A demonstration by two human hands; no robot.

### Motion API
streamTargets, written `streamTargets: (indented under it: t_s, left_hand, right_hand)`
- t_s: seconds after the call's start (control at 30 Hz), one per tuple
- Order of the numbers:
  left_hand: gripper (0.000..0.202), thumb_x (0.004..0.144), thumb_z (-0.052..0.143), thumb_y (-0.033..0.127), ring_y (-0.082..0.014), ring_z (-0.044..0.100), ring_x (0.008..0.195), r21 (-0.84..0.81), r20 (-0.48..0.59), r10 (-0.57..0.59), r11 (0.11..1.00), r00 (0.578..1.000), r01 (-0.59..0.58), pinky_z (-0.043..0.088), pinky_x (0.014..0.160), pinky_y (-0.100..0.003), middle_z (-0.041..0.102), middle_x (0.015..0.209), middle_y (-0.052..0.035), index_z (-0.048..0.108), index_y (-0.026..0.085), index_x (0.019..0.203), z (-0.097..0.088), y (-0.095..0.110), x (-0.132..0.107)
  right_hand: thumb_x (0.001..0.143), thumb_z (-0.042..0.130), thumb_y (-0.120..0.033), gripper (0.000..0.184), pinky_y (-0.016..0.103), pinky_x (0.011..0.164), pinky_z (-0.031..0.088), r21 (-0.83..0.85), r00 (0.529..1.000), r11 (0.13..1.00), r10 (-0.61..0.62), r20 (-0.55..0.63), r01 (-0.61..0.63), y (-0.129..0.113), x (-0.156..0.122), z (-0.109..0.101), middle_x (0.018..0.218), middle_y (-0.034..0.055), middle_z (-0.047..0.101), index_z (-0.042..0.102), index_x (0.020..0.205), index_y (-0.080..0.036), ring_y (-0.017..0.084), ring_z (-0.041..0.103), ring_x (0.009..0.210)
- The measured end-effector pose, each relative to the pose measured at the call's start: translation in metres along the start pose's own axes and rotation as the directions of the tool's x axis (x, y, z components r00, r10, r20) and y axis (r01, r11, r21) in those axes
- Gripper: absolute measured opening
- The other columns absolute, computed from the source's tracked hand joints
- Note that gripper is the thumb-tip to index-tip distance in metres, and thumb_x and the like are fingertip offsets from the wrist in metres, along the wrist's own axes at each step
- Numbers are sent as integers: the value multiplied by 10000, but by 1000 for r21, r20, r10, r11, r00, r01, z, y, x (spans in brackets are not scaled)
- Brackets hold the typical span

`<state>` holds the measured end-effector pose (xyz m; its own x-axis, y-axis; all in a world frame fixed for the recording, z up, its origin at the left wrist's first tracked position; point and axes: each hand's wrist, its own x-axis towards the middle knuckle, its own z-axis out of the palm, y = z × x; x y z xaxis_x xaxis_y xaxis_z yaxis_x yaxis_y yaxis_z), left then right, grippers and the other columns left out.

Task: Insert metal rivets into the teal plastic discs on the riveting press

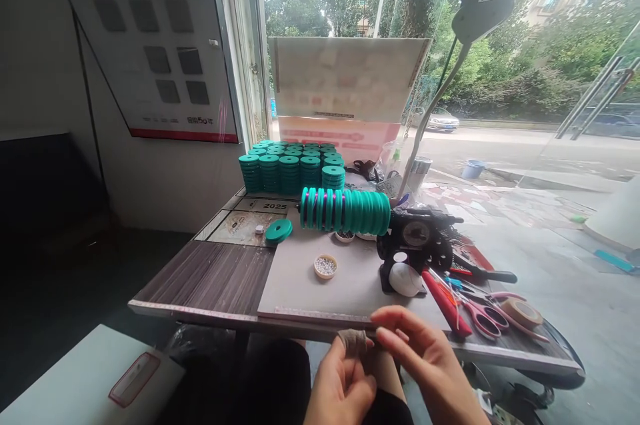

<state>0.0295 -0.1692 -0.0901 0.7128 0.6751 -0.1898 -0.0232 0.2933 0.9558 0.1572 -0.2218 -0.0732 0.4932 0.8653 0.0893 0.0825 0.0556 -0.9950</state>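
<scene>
At the table's front edge my left hand [343, 378] is closed, its fingers curled in. A greyish-brown wrap [354, 342] goes round one of its fingers. My right hand [425, 358] is just beside it, thumb and forefinger bent close together near the left fingertips. Anything between the fingers of either hand is too small or hidden to make out. Beyond the hands stand a round dish of small pale beads [326, 266] and a black winding machine [417, 238]. Its shaft carries a row of teal spools [345, 210], some showing purple between the flanges.
Stacked teal spools [290, 168] stand at the back left, and loose teal discs [279, 230] lie before them. At right are pink-handled scissors [485, 318], a tape roll [521, 312] and a red pouch [447, 305]. A lamp arm [430, 112] rises behind the machine.
</scene>
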Motion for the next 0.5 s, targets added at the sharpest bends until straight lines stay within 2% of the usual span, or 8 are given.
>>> streamTargets:
  t_s: [0.1,0.27,0.37,0.5]
  left_hand:
    - [373,674,580,256,-71,227,495,29,-3,-9,1000,1000,9,165,503,-235,290,521,82,518,100,1008,0,4,-2]
    - [405,665,578,238,-68,200,470,30,33,-43,999,999,42,131,477,-245,269,497,93,505,98,1039,1,5,-2]
    - [447,656,650,317,-58,191,456,-19,38,-34,999,999,34,110,465,-240,259,480,99,518,110,1028,-1,0,0]
    - [485,570,725,488,-38,187,422,-215,38,-7,976,999,15,105,444,-215,264,447,106,557,137,860,-4,-5,5]
  right_hand:
    - [696,626,-488,309,241,691,431,76,996,995,71,-48,-67,-4,2,-4,770,27,611,653,807,-201,169,539,748]
    - [632,694,-451,278,216,579,413,124,988,984,116,99,-128,-11,7,3,641,0,525,651,703,-186,126,477,617]
    - [645,693,-433,279,198,517,377,183,986,972,129,104,-146,-9,8,9,598,-18,461,606,624,-169,96,419,556]
    - [654,706,-397,258,178,516,376,350,971,907,201,127,-234,-2,4,11,585,-21,495,581,649,-171,88,429,557]
